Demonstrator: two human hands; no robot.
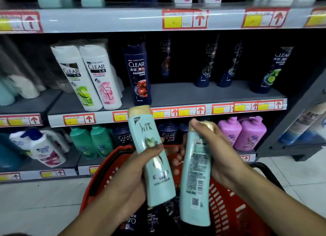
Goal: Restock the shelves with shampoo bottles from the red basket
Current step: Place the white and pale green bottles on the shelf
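Note:
My left hand [130, 175] grips a pale green Slek shampoo bottle [150, 147] with a gold cap, label toward me, tilted slightly left. My right hand [217, 158] holds a second pale green bottle [195, 179], back label and barcode facing me, fingers wrapped near its gold cap. Both bottles are held above the red basket [229, 205], which sits low in front of me with dark Clear bottles [153, 220] inside. The middle shelf [176, 94] stands just beyond the bottle tops.
On the middle shelf stand white Clear bottles [88, 76] at left and dark Clear bottles [139, 73] in the centre and right, with gaps between them. The lower shelf holds green bottles [91, 142] and purple bottles [247, 133]. White tiled floor [35, 209] lies at left.

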